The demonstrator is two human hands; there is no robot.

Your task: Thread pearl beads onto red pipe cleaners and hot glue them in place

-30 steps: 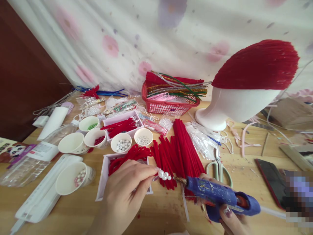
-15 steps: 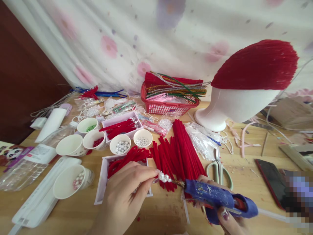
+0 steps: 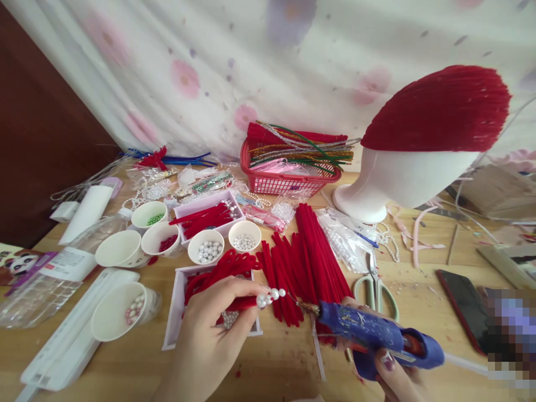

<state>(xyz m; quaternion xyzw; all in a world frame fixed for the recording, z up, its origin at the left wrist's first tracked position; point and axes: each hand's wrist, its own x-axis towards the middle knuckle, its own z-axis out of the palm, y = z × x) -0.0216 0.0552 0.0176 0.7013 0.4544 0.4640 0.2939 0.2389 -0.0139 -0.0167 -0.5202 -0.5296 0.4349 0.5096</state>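
Note:
My left hand [image 3: 213,324] pinches a short piece with white pearl beads [image 3: 274,294] in a row at its tip; red chenille stem seems to run back between the fingers. My right hand [image 3: 396,374] is wrapped round a blue hot glue gun [image 3: 364,326], a clear glue stick [image 3: 464,364] poking out of its back. The gun's nozzle [image 3: 307,307] points at the beads, a small gap away, with what looks like a thin glue thread between. Beneath my left hand stands a white tray [image 3: 171,312] of looped red chenille stems [image 3: 221,273] and beads.
Red chenille stems [image 3: 318,257] lie mid-table, beside scissors [image 3: 374,285]. Paper cups of beads [image 3: 207,248] stand left, near a power strip [image 3: 79,329]. Behind are a red basket [image 3: 288,181] and a white mannequin head [image 3: 414,178] with a red covering. A phone [image 3: 463,307] lies right.
The glue gun's nozzle has drawn back a little to the right from the beads. My left hand has tilted the beaded piece, and its tip now points slightly upward.

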